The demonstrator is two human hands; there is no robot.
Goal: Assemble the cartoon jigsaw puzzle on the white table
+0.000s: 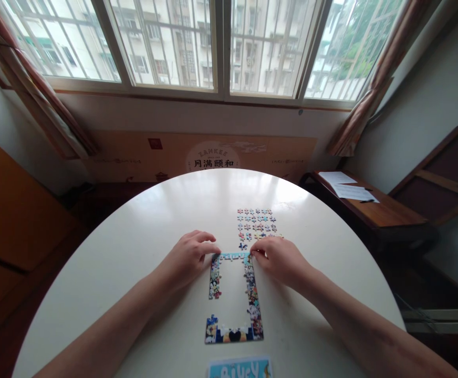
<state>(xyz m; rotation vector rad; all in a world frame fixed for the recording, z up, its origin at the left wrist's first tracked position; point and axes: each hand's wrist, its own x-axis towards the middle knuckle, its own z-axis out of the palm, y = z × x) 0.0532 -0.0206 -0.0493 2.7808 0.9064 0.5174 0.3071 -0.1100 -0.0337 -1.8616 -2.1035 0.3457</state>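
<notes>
Head view: puzzle border (253, 299) multicoloured, hollow inside, left side gapped.

Worktop (126, 262): white
Puzzle border (254, 302): before you
Loose pieces (260, 227): its twelve-to-one o'clock
Lettered blue item (239, 370): its six o'clock

Head view, forward, down over table (315, 220)

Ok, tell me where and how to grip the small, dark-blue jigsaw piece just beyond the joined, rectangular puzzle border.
Pinch the jigsaw piece by its opposite side edges, probably from above and the right: it lies flat, the right hand is nearer, and the puzzle border crowds its near side.
</notes>
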